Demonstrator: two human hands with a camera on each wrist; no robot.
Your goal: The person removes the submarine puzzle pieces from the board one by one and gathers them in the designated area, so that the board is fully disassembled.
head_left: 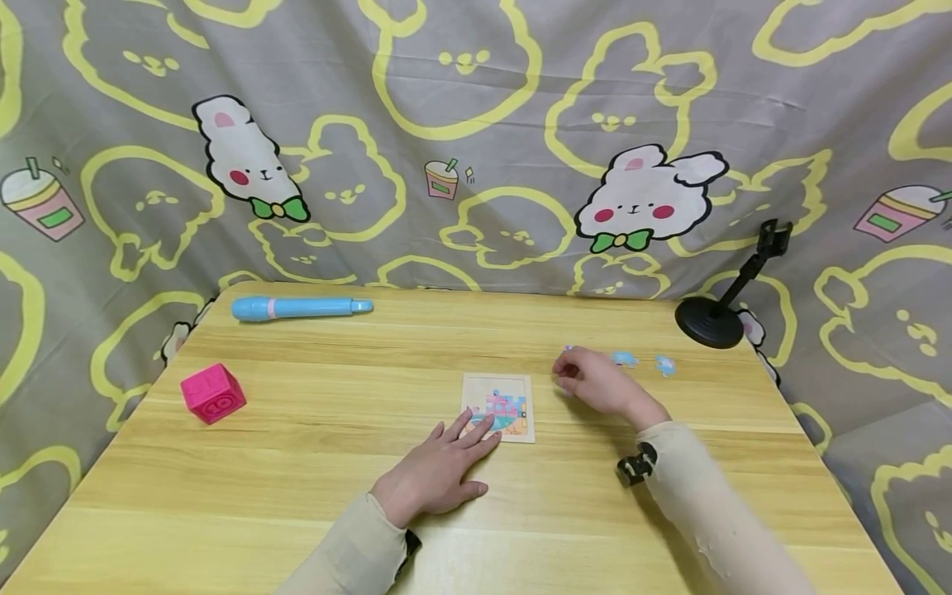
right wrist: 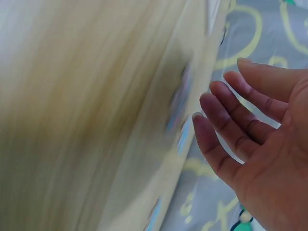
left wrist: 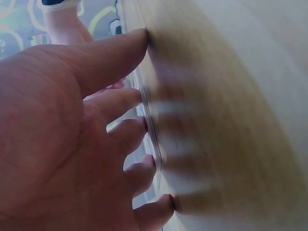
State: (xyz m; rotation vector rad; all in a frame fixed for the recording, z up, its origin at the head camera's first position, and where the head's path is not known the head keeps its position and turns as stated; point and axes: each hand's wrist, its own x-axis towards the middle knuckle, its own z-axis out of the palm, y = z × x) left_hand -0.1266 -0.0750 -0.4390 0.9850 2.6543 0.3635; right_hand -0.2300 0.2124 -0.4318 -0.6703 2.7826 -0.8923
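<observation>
Nearest the camera are two pale sleeves (head_left: 714,504), the right one with a black wrist mount (head_left: 636,465) at its cuff. The left hand (head_left: 439,473) lies with fingers straight and spread, its fingertips over the lower left part of a puzzle board (head_left: 497,378), hiding that corner from view. The board sits near the middle of the wooden table (head_left: 312,471), its fitted pieces (head_left: 509,406) filling the right and lower parts. The right hand (head_left: 598,384) is above the table to the right of the board, fingers loosely bent and parted from the thumb, gripping nothing. It partly blocks the view of one loose piece (head_left: 568,348); two further blue pieces (head_left: 625,359) lie to its right. Behind these, at the far right corner, stands a black holder (head_left: 709,323). A blue microphone-shaped object (head_left: 301,308) lies at the far left and a pink cube (head_left: 213,394) nearer, both well apart from the hands. A patterned curtain (head_left: 513,223) hangs behind the table.
</observation>
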